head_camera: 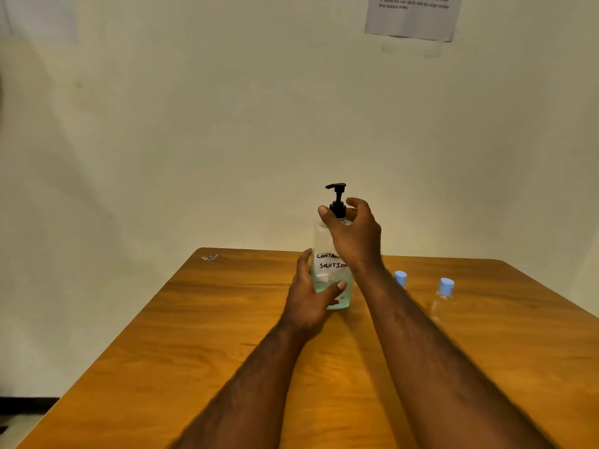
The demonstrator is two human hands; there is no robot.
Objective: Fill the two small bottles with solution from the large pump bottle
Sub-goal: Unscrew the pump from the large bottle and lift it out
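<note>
My bare forearms reach over the orange-brown wooden counter [201, 335]. Left grip [311, 296] wraps the tall clear plastic pump bottle [330, 264] low; right grip [353, 234] curls around its black collar. Probably light, slippery; hold firmly.

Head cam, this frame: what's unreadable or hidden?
- Left small clear bottle with blue cap: body hidden behind the right forearm.
- Handwritten label on the large clear pump bottle: first word partly covered by the right hand.
- White paper sheet on the wall: top cut off by the frame edge, print too blurred to read.
- Small object at the wooden table far corner: too small to identify.
</note>
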